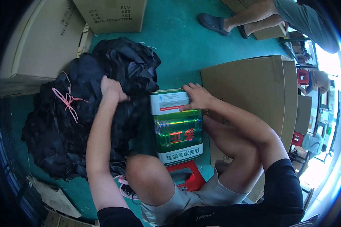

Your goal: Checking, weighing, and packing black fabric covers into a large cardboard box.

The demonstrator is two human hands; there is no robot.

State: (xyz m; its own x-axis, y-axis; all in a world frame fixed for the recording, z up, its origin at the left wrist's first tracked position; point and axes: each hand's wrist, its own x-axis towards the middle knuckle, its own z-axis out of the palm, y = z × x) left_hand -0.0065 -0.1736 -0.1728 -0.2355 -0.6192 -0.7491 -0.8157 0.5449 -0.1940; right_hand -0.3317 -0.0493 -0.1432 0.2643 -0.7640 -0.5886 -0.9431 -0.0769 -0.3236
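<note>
On the left, a big heap of black fabric pieces [83,113] spreads over the floor. My left hand [113,89] is closed at the heap's inner side. A dark, motion-smeared piece of black fabric [137,104] hangs from its fingers. Between my knees stands a rectangular metal tin [180,132], shiny green with white bands. My right hand [197,97] grips the tin's far right corner, thumb on the printed face and fingers over the far edge. A pink tie cord [67,100] lies knotted on the heap.
A large cardboard carton [250,85] stands right of the tin. More cartons [113,15] line the far left. Beneath me is a red stool [195,176]. Another person's legs [250,19] are at the far right, and people sit farther off. Torn cardboard [55,196] lies lower left.
</note>
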